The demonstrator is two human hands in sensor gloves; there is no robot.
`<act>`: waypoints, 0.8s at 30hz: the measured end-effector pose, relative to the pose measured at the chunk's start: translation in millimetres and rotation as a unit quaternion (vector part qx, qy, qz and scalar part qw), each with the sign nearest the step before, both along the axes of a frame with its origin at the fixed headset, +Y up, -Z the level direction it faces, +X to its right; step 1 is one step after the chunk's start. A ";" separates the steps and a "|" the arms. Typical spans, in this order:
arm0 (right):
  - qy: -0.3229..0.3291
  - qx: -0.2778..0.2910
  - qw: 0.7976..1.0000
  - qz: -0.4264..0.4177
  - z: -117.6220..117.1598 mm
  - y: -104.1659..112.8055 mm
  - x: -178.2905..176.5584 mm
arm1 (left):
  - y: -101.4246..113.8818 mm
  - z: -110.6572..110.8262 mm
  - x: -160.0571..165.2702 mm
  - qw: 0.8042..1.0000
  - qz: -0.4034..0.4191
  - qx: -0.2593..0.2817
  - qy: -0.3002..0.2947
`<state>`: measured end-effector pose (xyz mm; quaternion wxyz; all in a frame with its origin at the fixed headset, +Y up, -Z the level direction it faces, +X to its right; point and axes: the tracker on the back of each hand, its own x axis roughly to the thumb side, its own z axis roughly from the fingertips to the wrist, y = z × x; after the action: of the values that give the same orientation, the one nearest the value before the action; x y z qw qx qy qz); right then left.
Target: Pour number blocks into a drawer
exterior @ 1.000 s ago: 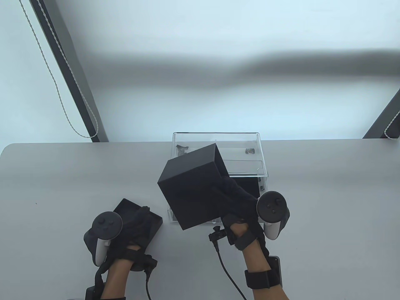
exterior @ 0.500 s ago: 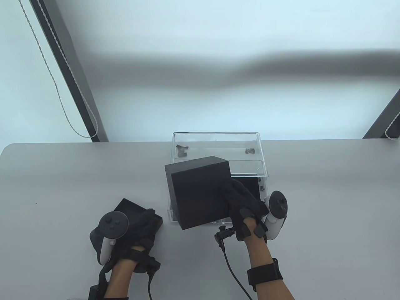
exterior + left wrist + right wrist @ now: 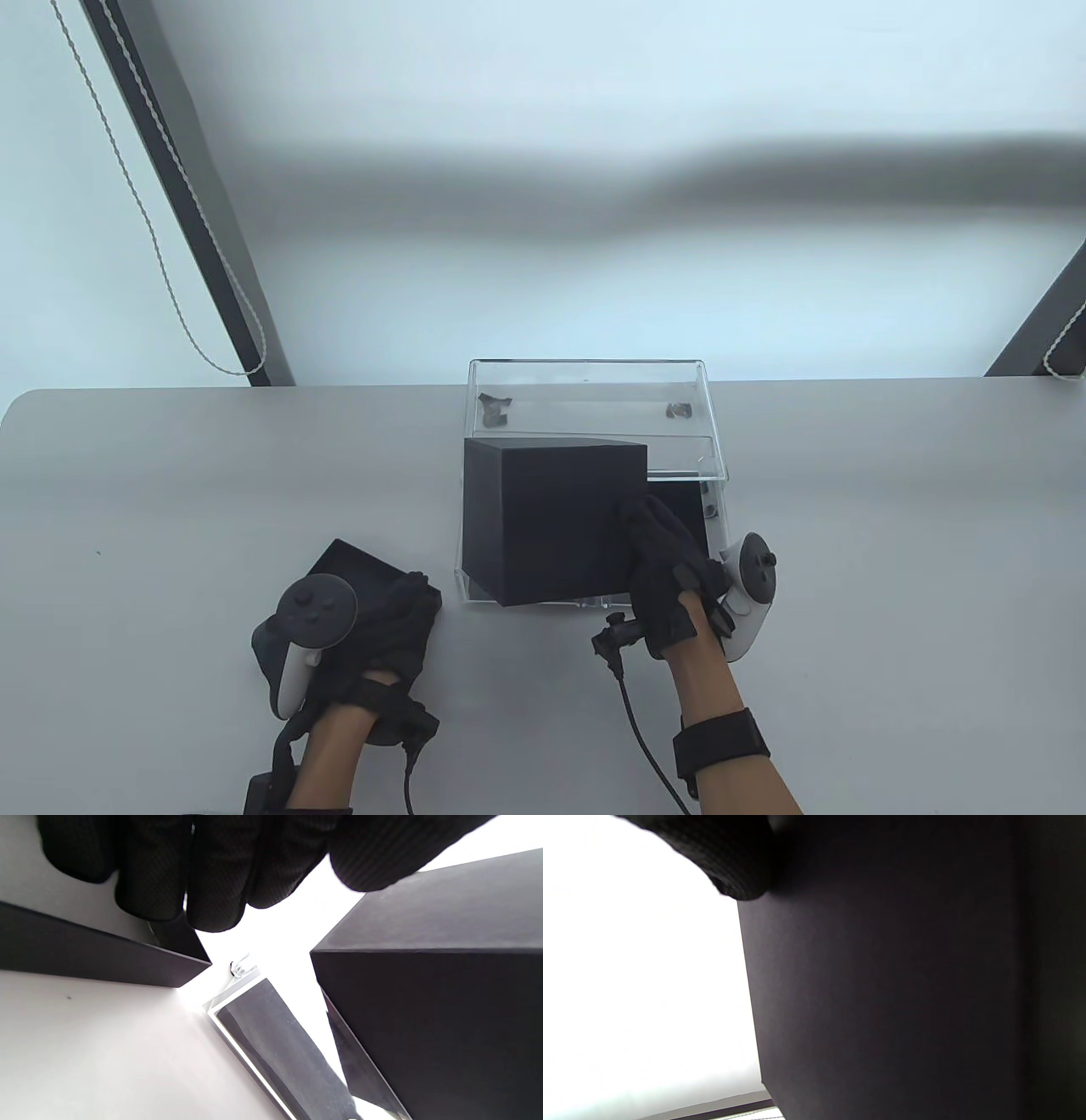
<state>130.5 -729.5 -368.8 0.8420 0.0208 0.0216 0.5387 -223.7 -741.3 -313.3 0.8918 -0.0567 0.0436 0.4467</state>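
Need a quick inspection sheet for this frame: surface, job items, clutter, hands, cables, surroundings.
Surface: grey table, bare where visible.
Job's things: black box held over the pulled-out clear drawer of an acrylic case; black lid flat on table, left; number blocks not clearly seen.
Clutter: small dark bits inside the case, too small to identify.
Hands: right hand grips the box; left hand rests on the lid.
Cables: black lead runs from right wrist; another at left wrist.
Surroundings: pale wall, bead cord, dark frame struts.
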 end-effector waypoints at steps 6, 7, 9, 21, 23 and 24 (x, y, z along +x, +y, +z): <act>-0.008 -0.010 0.999 -0.034 -1.6 -8.6 7.6 | -0.1 -0.2 1.2 1.000 0.000 -0.002 -0.003; -0.012 -0.013 0.999 -0.042 -1.6 -10.4 9.8 | -0.1 -0.2 1.4 1.000 0.000 -0.002 -0.003; -0.019 -0.019 0.998 -0.060 -1.3 -13.3 13.9 | -0.1 -0.3 1.8 1.000 0.000 -0.003 -0.004; -0.060 -0.052 0.982 -0.169 1.0 -30.6 36.7 | -0.2 -0.4 3.2 1.000 0.000 -0.003 -0.007; -0.065 -0.055 0.979 -0.183 1.5 -31.3 38.7 | -0.3 -0.3 3.4 1.000 0.000 -0.004 -0.007; -0.066 -0.055 0.978 -0.189 1.7 -31.0 39.8 | -0.3 -0.3 3.5 1.000 0.000 -0.004 -0.007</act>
<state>170.2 -760.5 -367.1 0.9281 -0.0572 -0.0085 0.3679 -220.2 -741.6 -313.6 0.8919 -0.0632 0.0387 0.4462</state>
